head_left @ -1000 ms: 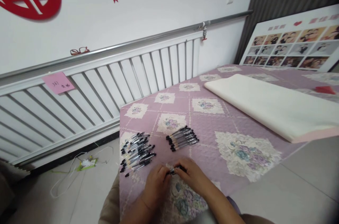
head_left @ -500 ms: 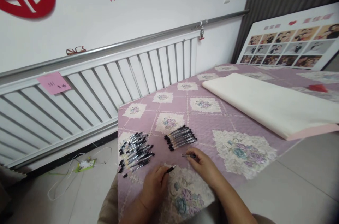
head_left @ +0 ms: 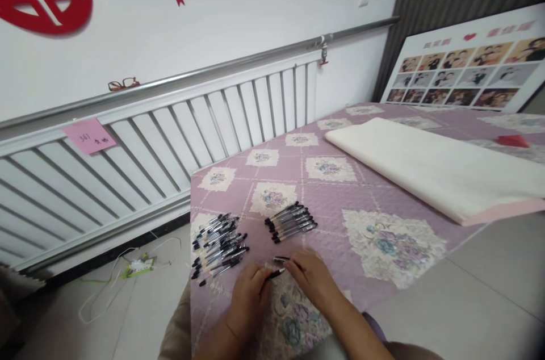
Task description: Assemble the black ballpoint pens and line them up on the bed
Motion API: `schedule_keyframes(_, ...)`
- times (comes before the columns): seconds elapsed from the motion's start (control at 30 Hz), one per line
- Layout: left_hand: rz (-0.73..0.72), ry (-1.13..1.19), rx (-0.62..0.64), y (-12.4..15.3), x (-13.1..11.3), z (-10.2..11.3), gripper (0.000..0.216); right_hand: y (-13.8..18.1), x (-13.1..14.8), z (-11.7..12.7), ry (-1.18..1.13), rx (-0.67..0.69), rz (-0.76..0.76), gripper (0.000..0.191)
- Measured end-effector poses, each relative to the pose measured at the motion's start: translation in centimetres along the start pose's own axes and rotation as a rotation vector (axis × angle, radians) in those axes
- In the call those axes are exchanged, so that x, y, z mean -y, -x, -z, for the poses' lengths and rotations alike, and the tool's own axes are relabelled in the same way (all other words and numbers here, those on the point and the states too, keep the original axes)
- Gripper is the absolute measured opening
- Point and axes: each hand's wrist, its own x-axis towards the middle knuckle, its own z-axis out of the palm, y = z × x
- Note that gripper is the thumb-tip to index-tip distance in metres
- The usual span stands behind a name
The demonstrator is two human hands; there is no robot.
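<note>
My left hand [head_left: 250, 294] is closed around a pen [head_left: 276, 273], whose black front end and pale tip point right. Just beside it, my right hand [head_left: 313, 277] pinches a small dark piece that looks like a pen cap [head_left: 281, 259]; the fingers hide part of it. Left of my hands lies a loose pile of clear pens with black ends [head_left: 219, 243]. Beyond my right hand, several similar pens form a neat row [head_left: 292, 221], side by side on the purple flowered tablecloth [head_left: 317, 192].
A folded cream sheet [head_left: 426, 161] lies across the table's right side, with a red paper piece [head_left: 513, 141] behind it. A white radiator [head_left: 238, 116] runs along the wall at the table's left edge. A photo board [head_left: 468, 70] leans at the back right.
My right hand has moved left and slightly down, bringing the cap close to the pen in my left hand. My left hand and the pens on the cloth have barely moved.
</note>
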Motion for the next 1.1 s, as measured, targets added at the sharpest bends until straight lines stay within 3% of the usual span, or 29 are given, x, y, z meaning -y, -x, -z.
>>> schedule_keyframes(0.33,-0.044,-0.070,-0.018,0.2,0.4,-0.5,0.025,0.1,0.3,-1.7,0.055,0.073,0.017,0.034)
schedule_keyframes(0.5,-0.030,-0.059,0.010,0.2,0.4,-0.3,0.030,0.0,0.4,-1.2,-0.045,0.101,-0.016,0.028)
schedule_keyframes(0.67,-0.008,-0.048,0.007,0.1,0.3,-0.3,0.026,0.2,0.7,-0.2,-0.243,0.142,-0.051,0.007)
schedule_keyframes(0.77,-0.001,-0.037,0.014,0.0,0.1,-0.2,0.024,0.3,0.8,-0.2,-0.280,0.134,-0.084,0.020)
schedule_keyframes(0.87,0.001,-0.038,0.018,0.0,-0.1,-0.1,0.023,0.3,0.8,-0.4,-0.196,0.133,-0.093,0.016)
schedule_keyframes(0.97,0.001,-0.040,0.018,0.0,0.0,-0.1,0.024,0.2,0.8,-0.5,-0.134,0.150,-0.076,0.026)
schedule_keyframes(1.1,0.012,-0.037,0.019,0.0,0.1,-0.2,0.023,0.2,0.7,-0.3,-0.240,0.143,-0.062,0.014)
